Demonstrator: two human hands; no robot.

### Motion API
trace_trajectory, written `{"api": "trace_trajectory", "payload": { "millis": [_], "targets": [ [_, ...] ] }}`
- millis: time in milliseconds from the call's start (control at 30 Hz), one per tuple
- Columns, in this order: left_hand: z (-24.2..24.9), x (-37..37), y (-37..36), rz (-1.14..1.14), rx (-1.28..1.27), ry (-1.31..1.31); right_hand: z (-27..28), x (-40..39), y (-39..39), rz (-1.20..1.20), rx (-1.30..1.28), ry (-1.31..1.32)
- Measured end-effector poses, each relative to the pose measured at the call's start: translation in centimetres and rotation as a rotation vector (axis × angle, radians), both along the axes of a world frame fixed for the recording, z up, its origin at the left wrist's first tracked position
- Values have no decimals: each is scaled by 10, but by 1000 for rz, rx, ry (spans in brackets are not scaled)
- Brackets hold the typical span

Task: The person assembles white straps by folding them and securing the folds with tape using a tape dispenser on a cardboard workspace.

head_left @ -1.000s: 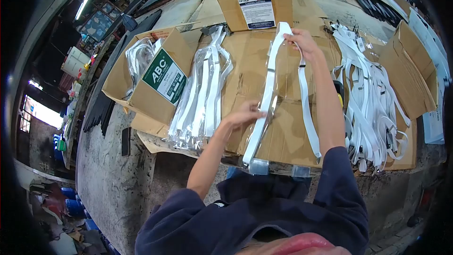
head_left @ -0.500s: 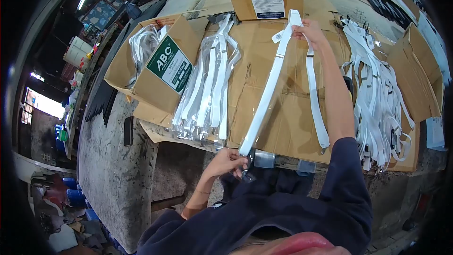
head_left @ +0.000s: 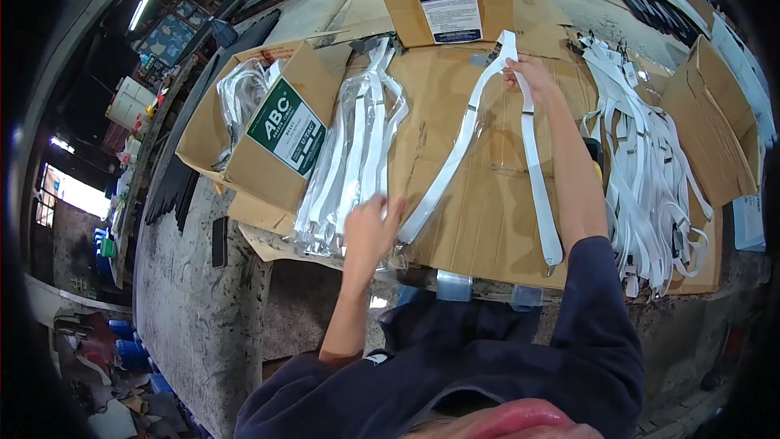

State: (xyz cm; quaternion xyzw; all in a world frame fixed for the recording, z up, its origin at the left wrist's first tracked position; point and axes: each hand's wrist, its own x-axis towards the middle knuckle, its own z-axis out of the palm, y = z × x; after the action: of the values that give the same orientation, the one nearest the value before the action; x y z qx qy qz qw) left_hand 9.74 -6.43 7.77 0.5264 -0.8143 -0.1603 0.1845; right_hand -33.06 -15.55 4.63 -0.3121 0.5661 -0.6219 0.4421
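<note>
White suspenders (head_left: 439, 182) lie in an upside-down V on the cardboard sheet (head_left: 455, 252). My right hand (head_left: 528, 77) is closed on their upper end, near the join of the straps. My left hand (head_left: 372, 228) is over the lower end of a row of plastic-wrapped white suspenders (head_left: 355, 126); its fingers are curled, and whether they hold anything is hidden. A clip end of the held suspenders lies just right of that hand. On the right is a loose heap of white suspenders (head_left: 642, 171).
An open box with a green label (head_left: 236, 158) holds wrapped straps at the left. Another open box (head_left: 390, 0) stands at the back, and a third (head_left: 707, 122) at the right. A black phone-like object (head_left: 219, 241) lies near the left table edge.
My left hand has let go of the strap's lower clip and moved up and left to the wrapped row. The left strap now lies on the cardboard. My right hand has lowered slightly.
</note>
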Motion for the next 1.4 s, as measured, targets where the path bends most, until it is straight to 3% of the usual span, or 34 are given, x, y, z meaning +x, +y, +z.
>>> {"api": "trace_trajectory", "payload": {
  "millis": [100,200,233,300,367,433,567,667,900,1067,1200,1267,1333,1400],
  "targets": [
    [-5,-85,-65,-225,-38,329,-2,1,-5,35,-38,-60],
    [-44,-180,-142,-440,-90,412,0,2,-7,40,-41,-19],
    [-37,-202,-155,-450,-90,419,3,3,-5,30,-42,-12],
    [-24,-232,-170,-606,700,639,9,3,-1,55,-27,14],
    [-6,-243,-172,-596,717,606,8,-8,-2,83,-19,23],
    [-5,-251,-181,-491,963,770,12,-13,-1,126,27,98],
    [3,-251,-181,-560,853,509,30,-12,4,171,94,124],
    [-9,-260,-195,-522,962,727,42,-6,6,276,156,210],
    [8,-259,-194,-448,851,804,36,5,7,278,126,216],
    [12,-264,-205,-488,791,725,34,9,9,285,71,307],
    [5,-272,-224,-556,629,658,34,31,24,83,117,314],
    [13,-273,-237,-495,555,586,18,47,46,-31,159,258],
    [3,-281,-266,-526,490,543,-10,64,70,-89,126,515],
    [13,-283,-285,-507,364,472,-40,85,100,-23,201,548]
  ]
}}
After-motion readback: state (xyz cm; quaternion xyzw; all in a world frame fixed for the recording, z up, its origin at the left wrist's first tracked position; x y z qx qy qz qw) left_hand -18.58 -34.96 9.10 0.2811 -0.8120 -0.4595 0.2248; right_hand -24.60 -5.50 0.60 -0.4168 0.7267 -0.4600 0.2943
